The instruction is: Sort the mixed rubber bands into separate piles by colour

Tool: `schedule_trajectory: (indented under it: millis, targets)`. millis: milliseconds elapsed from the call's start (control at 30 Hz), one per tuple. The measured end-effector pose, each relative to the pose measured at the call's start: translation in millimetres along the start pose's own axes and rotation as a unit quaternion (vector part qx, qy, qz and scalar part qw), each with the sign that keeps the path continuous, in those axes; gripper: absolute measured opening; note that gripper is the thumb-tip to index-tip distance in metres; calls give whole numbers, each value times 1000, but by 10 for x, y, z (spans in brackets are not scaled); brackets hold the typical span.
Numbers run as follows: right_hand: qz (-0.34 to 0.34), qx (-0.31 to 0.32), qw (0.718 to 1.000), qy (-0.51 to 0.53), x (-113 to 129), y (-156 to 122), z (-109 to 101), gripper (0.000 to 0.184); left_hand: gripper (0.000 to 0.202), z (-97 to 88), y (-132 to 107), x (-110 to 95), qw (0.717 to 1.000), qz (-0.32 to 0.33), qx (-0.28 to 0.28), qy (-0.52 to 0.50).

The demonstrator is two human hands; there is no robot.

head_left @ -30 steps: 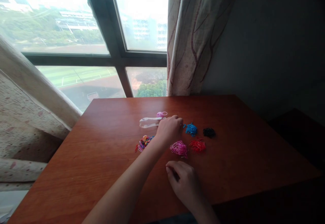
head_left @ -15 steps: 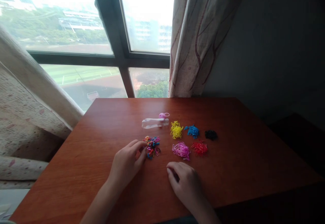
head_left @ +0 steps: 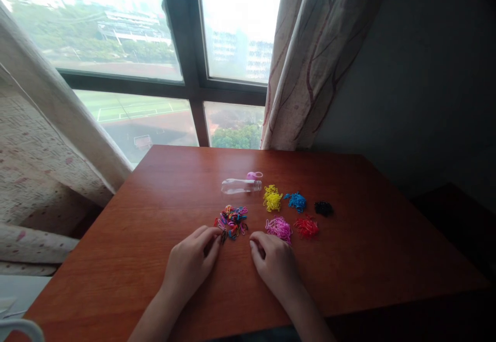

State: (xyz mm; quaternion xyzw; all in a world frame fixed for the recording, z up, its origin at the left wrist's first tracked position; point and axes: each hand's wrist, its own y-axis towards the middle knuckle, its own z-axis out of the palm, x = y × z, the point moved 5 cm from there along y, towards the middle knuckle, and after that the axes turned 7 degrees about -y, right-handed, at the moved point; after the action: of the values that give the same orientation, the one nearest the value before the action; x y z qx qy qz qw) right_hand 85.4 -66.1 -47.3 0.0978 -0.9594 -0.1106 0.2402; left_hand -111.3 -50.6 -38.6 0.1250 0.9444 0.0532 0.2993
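My left hand [head_left: 191, 259] is at the left edge of a mixed-colour pile of small looped clips [head_left: 234, 219]. Its thumb and forefinger are pinched beside a dark clip [head_left: 223, 236]; whether they grip it is hard to see. To the right of that pile, my right hand [head_left: 276, 262] rests low over the table, fingers curled and thumb against the forefinger; anything inside is hidden. Just beyond it lies a pile of pink clips [head_left: 278, 228]. Sorted heaps of yellow clips [head_left: 273, 199], blue clips [head_left: 297, 202], red clips [head_left: 306, 226] and black clips [head_left: 323, 208] are spread around there.
A clear plastic bottle [head_left: 237, 186] lies on its side behind the piles, with a pink cap with a loop [head_left: 253, 175] behind its neck. The brown wooden table [head_left: 127, 244] meets a window with curtains [head_left: 298, 73]. A white curved object [head_left: 23, 326] shows at lower left.
My left hand has drawn back slightly from the mixed pile, uncovering more of its left side. My right hand has shifted forward and left, closer to the pile. The view has tilted slightly.
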Motion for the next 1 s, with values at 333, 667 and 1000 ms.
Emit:
schedule_trajectory:
  millis: [333, 667, 1000]
  targets:
    - [11, 0, 1000, -12, 44, 133, 85, 13, 19, -9, 15, -26, 1000, -3, 13, 8]
    - [28, -13, 998, -50, 100, 172, 144, 4, 20, -24, 12, -42, 1000, 8, 6, 6]
    - [31, -16, 998, -56, 134, 192, 158, 8, 19, -3, 0, -18, 1000, 3, 20, 9]
